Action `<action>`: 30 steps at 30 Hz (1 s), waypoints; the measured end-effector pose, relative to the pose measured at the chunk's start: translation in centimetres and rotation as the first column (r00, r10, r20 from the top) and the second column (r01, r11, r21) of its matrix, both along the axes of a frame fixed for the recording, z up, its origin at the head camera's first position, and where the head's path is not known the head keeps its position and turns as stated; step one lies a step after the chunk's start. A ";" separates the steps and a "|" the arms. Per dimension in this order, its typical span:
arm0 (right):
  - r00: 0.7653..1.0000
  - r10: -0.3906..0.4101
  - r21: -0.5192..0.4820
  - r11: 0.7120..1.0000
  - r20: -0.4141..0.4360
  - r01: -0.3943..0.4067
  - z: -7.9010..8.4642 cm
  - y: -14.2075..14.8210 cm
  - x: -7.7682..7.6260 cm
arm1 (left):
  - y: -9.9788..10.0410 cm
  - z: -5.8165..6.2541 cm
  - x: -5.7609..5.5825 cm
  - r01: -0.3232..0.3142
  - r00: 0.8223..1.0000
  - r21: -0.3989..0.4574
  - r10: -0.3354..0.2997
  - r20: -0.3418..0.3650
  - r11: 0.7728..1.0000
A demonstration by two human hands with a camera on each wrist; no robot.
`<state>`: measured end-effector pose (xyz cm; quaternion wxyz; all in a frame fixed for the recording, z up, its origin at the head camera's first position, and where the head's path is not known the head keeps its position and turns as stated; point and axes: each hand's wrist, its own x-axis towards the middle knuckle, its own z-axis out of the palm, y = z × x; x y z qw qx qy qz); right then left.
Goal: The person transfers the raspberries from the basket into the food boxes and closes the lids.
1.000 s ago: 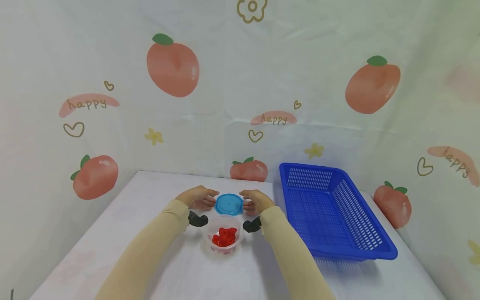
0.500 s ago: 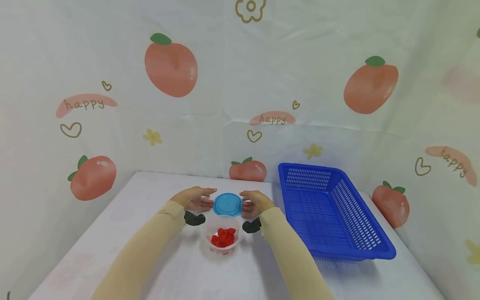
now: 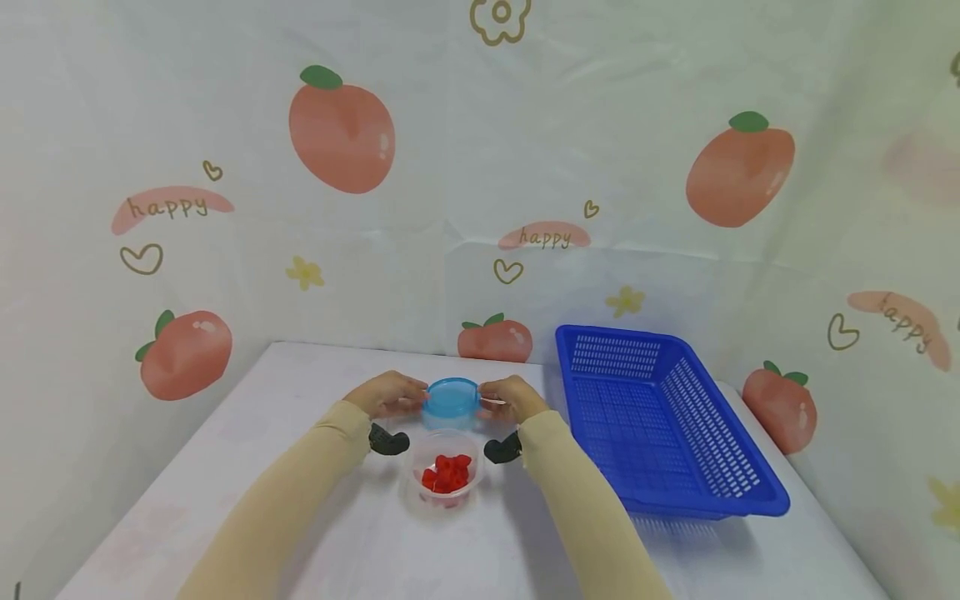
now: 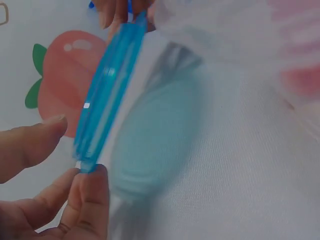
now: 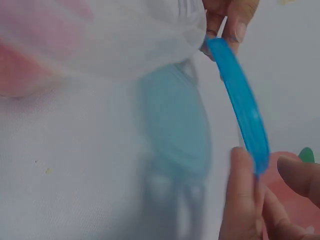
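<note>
A round blue lid (image 3: 452,400) is up off the white table, with its bluish shadow below. My left hand (image 3: 388,393) holds its left rim and my right hand (image 3: 516,398) its right rim. In the left wrist view, fingertips (image 4: 92,187) are under the edge of the lid, the thumb (image 4: 37,145) just above it. On the right, a fingertip (image 5: 240,167) likewise meets the lid's underside, with the thumb apart. Nearer me, between the wrists, stands a clear round tub (image 3: 447,441) with several small red pieces (image 3: 450,475) inside.
A large blue perforated basket (image 3: 682,502) stands on the table to the right, just beyond my right forearm. Behind the table (image 3: 360,533) hangs a white cloth (image 3: 412,292) printed with fruit. Dark bands (image 3: 389,440) sit at both wrists.
Both hands have closed in on the lid's sides, and it has risen from the table. The tub and basket have stayed in place.
</note>
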<state>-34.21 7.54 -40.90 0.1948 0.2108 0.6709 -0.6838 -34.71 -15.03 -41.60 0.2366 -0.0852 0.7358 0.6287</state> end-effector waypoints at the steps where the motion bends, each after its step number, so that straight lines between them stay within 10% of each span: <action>1: 1.000 -0.003 -0.002 1.000 -0.005 0.003 0.1 -0.1 0.0 | 0.1 0.2 0.1 -0.002 1.000 -0.018 0.002 -0.012 1.000; 30: 0.982 0.040 -0.036 0.998 -0.184 -0.047 3.7 0.3 2.5 | 0.3 2.1 1.5 -0.015 0.967 0.094 0.039 -0.253 0.995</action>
